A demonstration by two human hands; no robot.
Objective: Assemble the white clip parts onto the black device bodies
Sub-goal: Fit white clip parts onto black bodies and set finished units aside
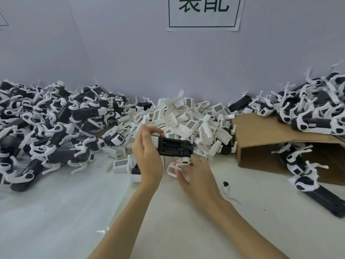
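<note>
Nearest the camera, two bare forearms reach up from the bottom edge over the white table [56,221]. The right hand [197,176], just right of centre, lies low over the tabletop with its fingers curled round a thin white clip [172,170]; blur hides exactly how the fingertips pinch it. The left hand [147,157], at centre, grips a black device body [175,147] by its left end, thumb and fingers wrapped round the white cap there, holding it level above the table with its open compartment facing up. A white cylindrical knob on the body's underside sits just above the right hand's fingers.

A small black part [225,183] lies alone on the table to the right of the hands. Behind the hands, at mid-frame, is a heap of loose white clip parts [186,116]. To the left is a big pile of black-and-white units [46,126]; another pile [313,109] fills the right edge, resting partly on a tipped cardboard box [261,139]. Farthest back, a pale wall carries a printed paper sign [204,12] at the top.
</note>
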